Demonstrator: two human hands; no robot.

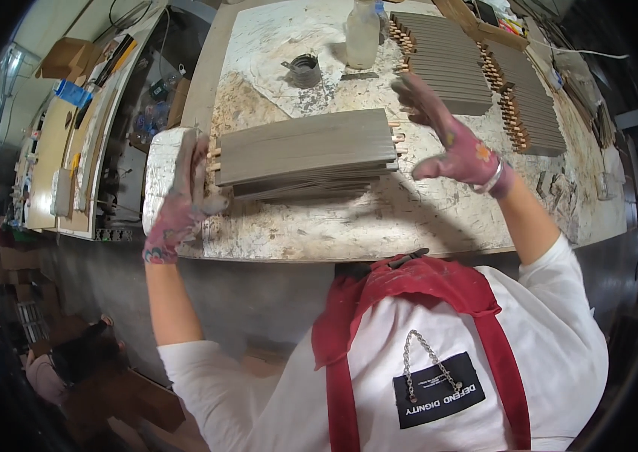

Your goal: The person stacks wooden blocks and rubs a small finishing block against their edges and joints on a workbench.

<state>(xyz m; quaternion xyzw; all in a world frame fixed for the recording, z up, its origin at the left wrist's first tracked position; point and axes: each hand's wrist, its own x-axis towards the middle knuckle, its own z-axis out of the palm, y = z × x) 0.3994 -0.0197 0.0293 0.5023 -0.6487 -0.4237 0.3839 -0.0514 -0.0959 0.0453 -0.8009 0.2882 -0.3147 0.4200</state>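
Observation:
A stack of flat grey wooden boards (307, 151) with small wooden dowels sticking out of both ends lies on the glue-stained workbench (409, 218). My left hand (183, 200), in a stained pink glove, grips a white block (162, 169) pressed against the dowels at the stack's left end. Near the stack's right end my right hand (447, 135), also gloved, hovers with its fingers spread and holds nothing.
A translucent plastic bottle (362, 32) and a small dark pot (304, 69) stand at the back of the bench. Two more stacks of grey boards (443, 60) (531, 98) with dowels lie at the back right. Cluttered shelves (70, 143) run along the left.

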